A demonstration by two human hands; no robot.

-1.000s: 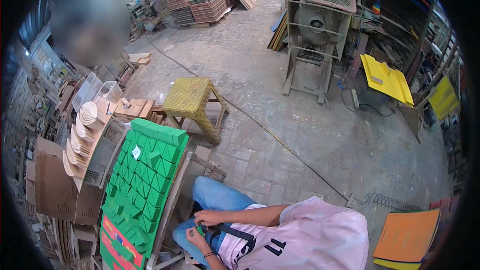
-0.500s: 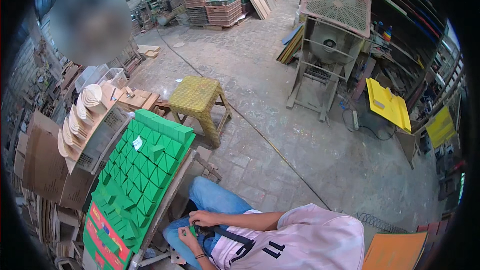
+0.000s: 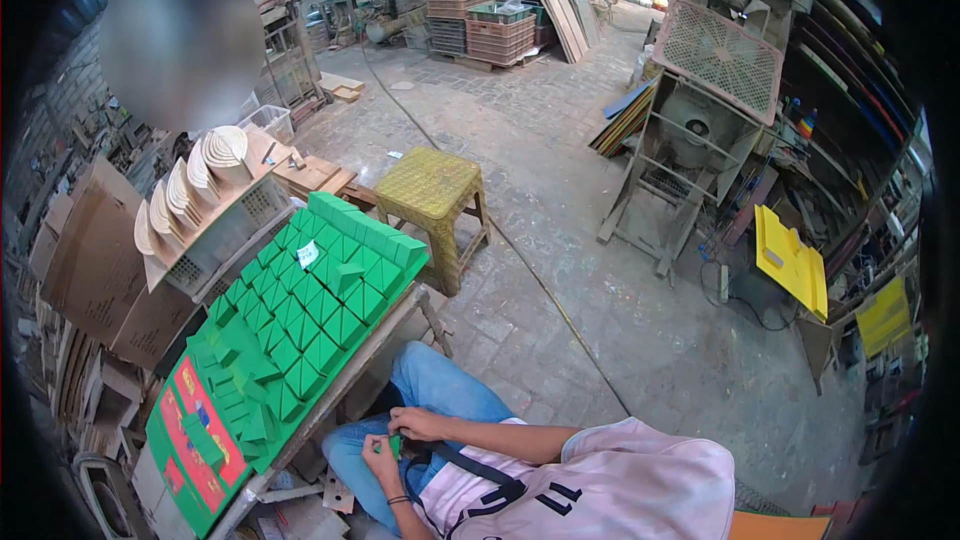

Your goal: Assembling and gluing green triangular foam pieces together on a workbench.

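Low in the head view, my two hands meet above my lap. Between the fingers of my left hand (image 3: 381,461) is a small green block (image 3: 396,444), mostly covered by them. Right against it, the curled fingers of my right hand (image 3: 418,424) meet the block's upper end. A dark shape shows beneath them, too small to name. To the left, a slanted board carries rows of green triangular blocks (image 3: 305,328), with looser ones piled towards its near end. A white scrap of paper (image 3: 307,255) lies on the rows.
A yellow stool (image 3: 430,185) stands beyond the board. Curved wooden pieces (image 3: 185,185) are stacked at its left, near cardboard boxes (image 3: 95,255). A long cord (image 3: 560,310) crosses the floor. At right stands a metal-framed fan machine (image 3: 690,130) near a yellow panel (image 3: 790,260).
My view has swung slightly, so the stool, crates and fan machine sit farther right and lower in the picture. Both hands stay together at the green block, which shows more upright.
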